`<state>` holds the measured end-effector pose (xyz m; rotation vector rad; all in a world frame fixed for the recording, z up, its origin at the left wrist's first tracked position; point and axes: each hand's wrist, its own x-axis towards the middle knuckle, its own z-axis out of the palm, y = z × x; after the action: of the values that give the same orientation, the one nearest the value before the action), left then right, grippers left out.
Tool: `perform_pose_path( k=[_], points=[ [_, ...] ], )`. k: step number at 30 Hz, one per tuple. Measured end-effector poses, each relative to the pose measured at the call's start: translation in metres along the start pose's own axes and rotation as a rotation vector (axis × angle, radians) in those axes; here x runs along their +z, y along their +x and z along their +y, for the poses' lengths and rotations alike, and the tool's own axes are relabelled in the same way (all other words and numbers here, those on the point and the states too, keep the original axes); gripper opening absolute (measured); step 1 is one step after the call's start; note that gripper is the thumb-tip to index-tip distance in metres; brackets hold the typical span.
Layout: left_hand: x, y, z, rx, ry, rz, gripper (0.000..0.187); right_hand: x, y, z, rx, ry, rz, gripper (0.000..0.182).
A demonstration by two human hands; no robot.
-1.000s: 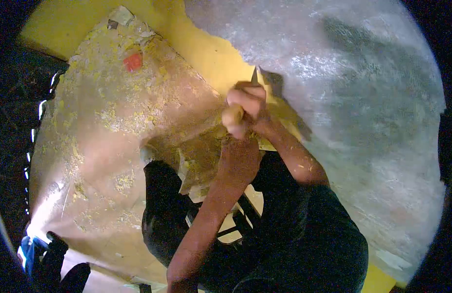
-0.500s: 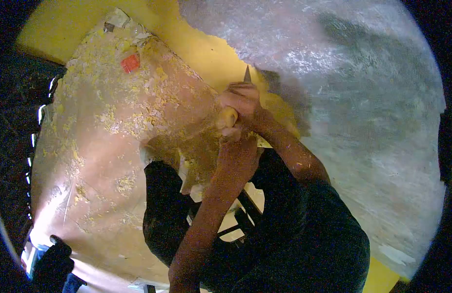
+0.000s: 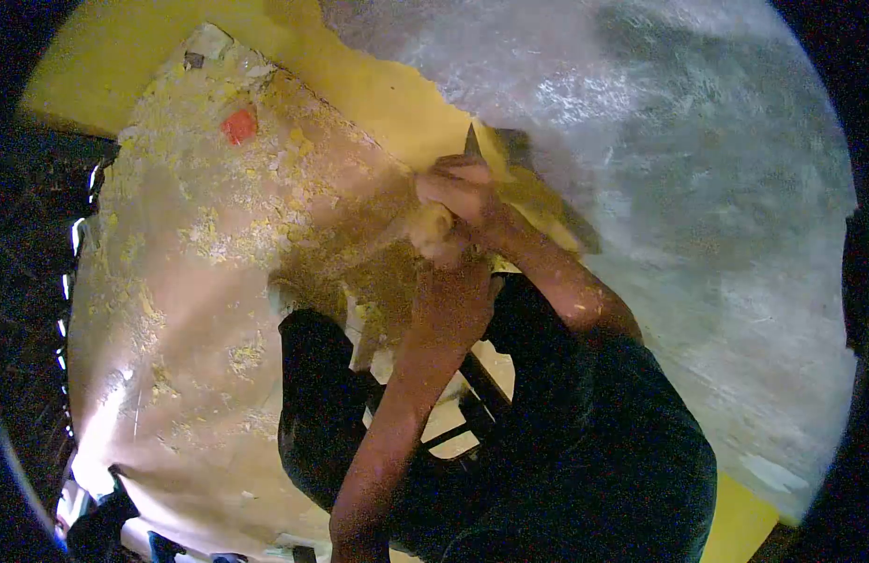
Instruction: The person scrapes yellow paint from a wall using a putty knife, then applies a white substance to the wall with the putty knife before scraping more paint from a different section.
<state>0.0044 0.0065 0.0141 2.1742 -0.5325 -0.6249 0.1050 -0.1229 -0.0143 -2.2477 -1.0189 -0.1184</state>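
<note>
My right hand (image 3: pixel 461 192) is closed around a tool whose dark pointed tip (image 3: pixel 472 141) sticks out above the knuckles; its handle is hidden in the fist. Just below, my left hand (image 3: pixel 453 281) is closed on a pale yellow rounded piece (image 3: pixel 433 225). The two hands are close together, and the piece lies between them at their left side. Blur hides the exact finger placement and any contact between the tool and the piece.
A brown sheet (image 3: pixel 200 319) strewn with yellow flakes spreads on the left, with a red block (image 3: pixel 238 127) near its top. Grey worn floor (image 3: pixel 716 235) lies at the right, with yellow floor (image 3: pixel 388 103) between. Dark-clothed legs (image 3: pixel 312 394) frame a stool-like frame (image 3: pixel 472 413).
Both hands stay close together with the piece, which has shifted slightly left and looks more blurred. The view has moved a little, so the sheet's top and red block appear farther left.
</note>
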Motion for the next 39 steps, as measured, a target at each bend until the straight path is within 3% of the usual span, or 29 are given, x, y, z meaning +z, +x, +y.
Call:
perform_pose_path(
  k=[2, 6, 7, 10, 12, 14, 15, 17, 18, 20, 21, 23, 24, 26, 28, 29, 30, 32, 33, 35, 37, 39],
  points=[
    [0.011, 0.0, -0.004, 0.159, 0.039, 0.363, 0.036, -0.007, 0.008, -0.009, 0.01, -0.062, -0.041, 0.013],
    [0.005, 0.001, 0.001, 0.049, -0.111, 0.173, 0.036, -0.023, 0.026, -0.031, 0.081, -0.331, -0.154, 0.015],
    [0.01, -0.001, -0.001, 0.053, -0.026, 0.129, 0.036, 0.02, -0.017, 0.014, 0.042, -0.086, 0.031, 0.021],
    [0.013, -0.003, -0.002, 0.043, 0.113, 0.154, 0.036, -0.014, 0.004, -0.004, -0.07, -0.009, 0.001, 0.022],
    [0.011, -0.002, 0.003, 0.05, 0.168, 0.198, 0.035, 0.0, 0.001, 0.004, 0.037, -0.002, -0.038, 0.02],
    [0.002, 0.003, 0.003, -0.114, 0.038, -0.18, 0.033, 0.002, 0.001, 0.001, 0.146, -0.001, -0.059, 0.019],
    [0.005, 0.002, 0.0, -0.113, 0.046, -0.18, 0.033, 0.004, 0.0, -0.005, 0.175, 0.091, -0.008, 0.021],
    [0.009, 0.002, -0.001, 0.136, 0.073, 0.307, 0.032, -0.01, 0.011, -0.025, 0.283, 0.344, 0.074, 0.024],
    [0.008, -0.002, -0.002, 0.128, 0.069, 0.317, 0.032, -0.008, 0.014, -0.021, 0.275, 0.346, 0.063, 0.024],
    [-0.014, -0.008, 0.007, 0.118, 0.218, 0.148, 0.033, -0.012, 0.027, -0.019, 0.171, 0.101, 0.086, 0.022],
    [-0.007, -0.006, 0.006, 0.119, 0.218, 0.147, 0.033, -0.019, 0.027, -0.026, 0.154, 0.088, -0.05, 0.023],
    [0.012, 0.002, -0.002, 0.047, 0.117, 0.061, 0.032, -0.005, 0.02, -0.027, 0.18, 0.138, 0.038, 0.024],
    [0.016, -0.002, -0.004, 0.042, 0.121, 0.064, 0.032, 0.002, 0.017, -0.028, 0.206, 0.193, 0.113, 0.025],
    [0.019, -0.009, -0.002, 0.095, 0.28, 0.394, 0.032, -0.008, 0.02, -0.025, 0.127, 0.266, 0.094, 0.024],
    [0.019, -0.006, -0.002, 0.07, 0.302, 0.321, 0.032, -0.013, 0.024, -0.017, 0.061, 0.042, 0.085, 0.023],
    [0.018, -0.005, -0.001, 0.053, 0.326, 0.245, 0.033, -0.008, 0.02, -0.016, 0.222, 0.314, -0.112, 0.026],
    [0.015, -0.003, 0.0, 0.062, 0.329, 0.243, 0.033, -0.008, 0.02, -0.016, 0.224, 0.308, -0.105, 0.026],
    [0.007, -0.001, 0.0, 0.034, 0.117, 0.115, 0.035, -0.003, 0.023, -0.017, -0.108, -0.07, 0.058, 0.025],
    [0.004, -0.002, 0.0, 0.028, 0.115, 0.122, 0.035, 0.001, 0.014, -0.012, -0.062, 0.041, 0.055, 0.022],
    [0.005, -0.006, 0.003, 0.105, 0.264, 0.345, 0.035, -0.006, 0.017, -0.016, 0.048, 0.112, 0.073, 0.024],
    [0.013, -0.004, 0.003, 0.065, 0.29, 0.304, 0.034, -0.01, 0.028, -0.022, 0.118, 0.068, 0.103, 0.029],
    [0.016, -0.003, 0.0, 0.04, 0.327, 0.266, 0.032, 0.001, 0.025, -0.011, 0.0, -0.022, -0.023, 0.033]
  ],
)
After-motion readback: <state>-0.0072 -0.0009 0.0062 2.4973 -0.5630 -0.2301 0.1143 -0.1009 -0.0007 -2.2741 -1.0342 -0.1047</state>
